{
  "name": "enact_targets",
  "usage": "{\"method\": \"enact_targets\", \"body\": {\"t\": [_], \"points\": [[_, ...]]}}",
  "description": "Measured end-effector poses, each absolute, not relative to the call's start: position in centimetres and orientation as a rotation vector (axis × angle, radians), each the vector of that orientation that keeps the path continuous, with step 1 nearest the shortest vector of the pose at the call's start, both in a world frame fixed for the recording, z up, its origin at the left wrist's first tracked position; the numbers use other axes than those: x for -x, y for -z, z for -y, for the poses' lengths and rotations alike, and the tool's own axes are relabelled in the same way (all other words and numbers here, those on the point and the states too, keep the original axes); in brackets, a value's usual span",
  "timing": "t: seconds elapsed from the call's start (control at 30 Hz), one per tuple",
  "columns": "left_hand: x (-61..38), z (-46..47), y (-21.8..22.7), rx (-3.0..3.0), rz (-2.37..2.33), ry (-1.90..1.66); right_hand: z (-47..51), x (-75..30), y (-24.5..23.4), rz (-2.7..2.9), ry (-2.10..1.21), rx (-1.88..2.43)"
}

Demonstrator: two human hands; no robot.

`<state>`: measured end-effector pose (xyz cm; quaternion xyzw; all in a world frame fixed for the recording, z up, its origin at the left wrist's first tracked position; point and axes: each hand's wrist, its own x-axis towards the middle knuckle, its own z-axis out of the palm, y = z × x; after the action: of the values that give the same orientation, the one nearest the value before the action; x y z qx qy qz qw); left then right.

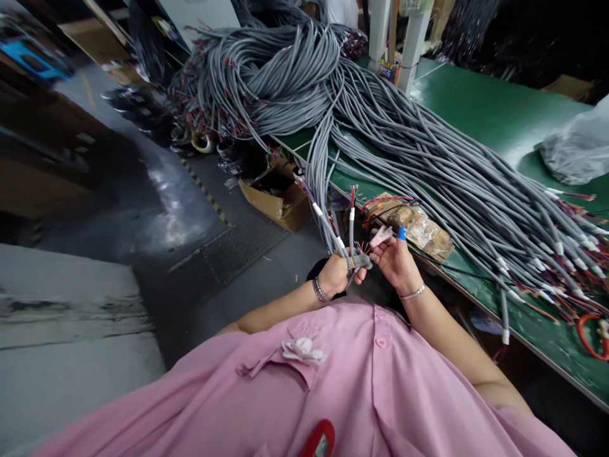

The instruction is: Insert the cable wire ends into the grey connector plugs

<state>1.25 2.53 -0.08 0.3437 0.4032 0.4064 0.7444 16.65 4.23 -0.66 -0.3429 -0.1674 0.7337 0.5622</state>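
My left hand (pixel 334 274) is closed round several grey multi-core cables (pixel 353 230), whose white-banded ends stick up above the fist. Its thumb wears a grey covering and presses on a cable end. Thin coloured wires (pixel 362 247) fan out from that end towards my right hand (pixel 397 261). The right fingertips are pinched together beside these wires; what lies between them is too small to make out. One right finger has a blue cover (pixel 402 233), another a pale pink wrap (pixel 381 237). From the held cables a grey bundle (pixel 320 155) runs back up to the bench.
A large heap of grey cables (pixel 285 82) covers much of the green bench (pixel 476 95). Close to my right hand sits a tape-covered block (pixel 423 231). Orange-handled scissors (pixel 581 336) lie far right. An open cardboard box (pixel 278 212) stands on the floor, beside the bench edge.
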Motion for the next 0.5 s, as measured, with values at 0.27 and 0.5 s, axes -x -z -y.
{"method": "enact_targets", "body": {"t": [0.27, 0.5], "points": [[-1.54, -1.43, -0.5, -0.752, -0.896, -1.01, -3.83, -16.98, 0.59, 0.511, -1.628, 0.871], [-2.04, -1.93, -0.64, -0.691, -0.904, -1.084, -4.45, -16.52, 0.9, 0.471, -1.697, 0.819]]}}
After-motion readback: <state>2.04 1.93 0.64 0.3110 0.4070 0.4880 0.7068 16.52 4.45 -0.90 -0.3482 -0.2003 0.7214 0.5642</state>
